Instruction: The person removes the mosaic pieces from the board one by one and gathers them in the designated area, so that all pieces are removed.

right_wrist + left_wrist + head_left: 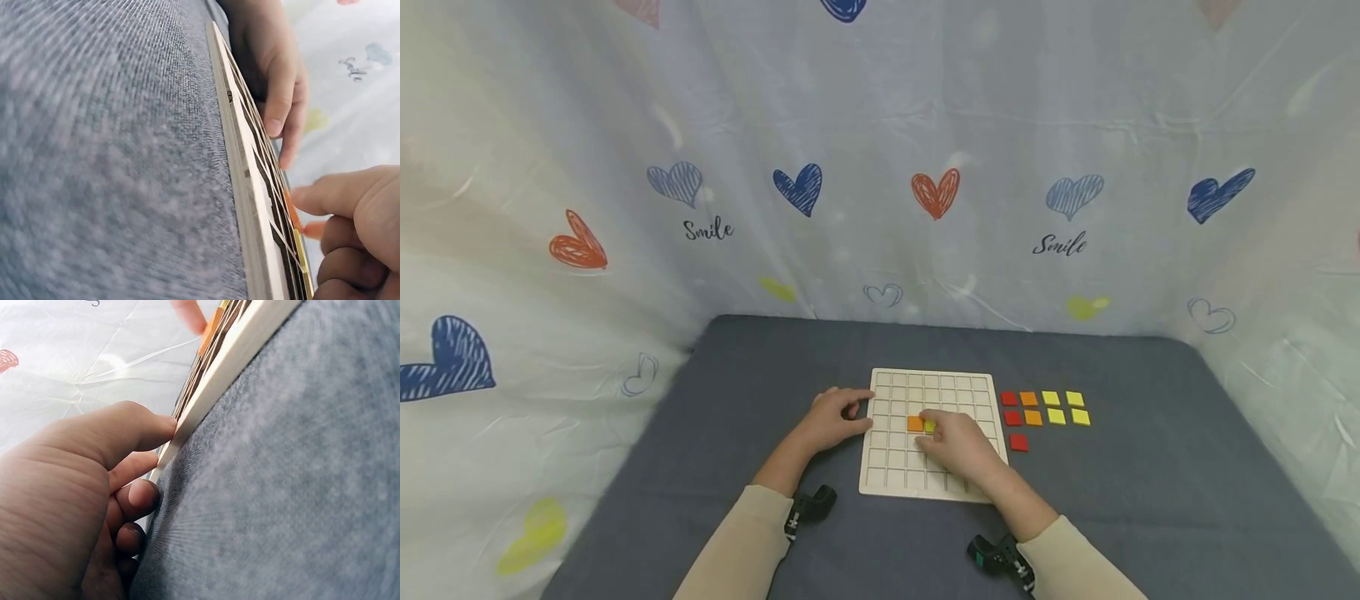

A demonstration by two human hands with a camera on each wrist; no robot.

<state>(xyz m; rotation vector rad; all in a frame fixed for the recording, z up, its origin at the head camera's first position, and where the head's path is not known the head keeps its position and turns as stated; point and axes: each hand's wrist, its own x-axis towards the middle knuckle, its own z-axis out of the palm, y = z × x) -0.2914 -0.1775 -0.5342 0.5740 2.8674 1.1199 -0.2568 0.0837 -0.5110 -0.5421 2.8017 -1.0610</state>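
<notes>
A pale wooden grid board [891,458] lies on the dark cloth. On it, near the middle, an orange square tile [914,424] and a yellow square tile [929,426] sit side by side. My left hand [837,418] touches the board's left edge with thumb and forefinger tips, the other fingers curled under. Over the two tiles is my right hand [958,446], its forefinger tip right at the yellow tile's top and its thumb lower, a gap between them. In the right wrist view that thumb [309,195] is close to the orange tile [291,209].
Right of the board, loose square tiles lie in columns: red tiles [1012,418], orange tiles [1033,417] and several yellow tiles [1056,416]. Grey cloth [1150,467] covers the table. A white curtain [865,250] with printed hearts stands behind and at both sides.
</notes>
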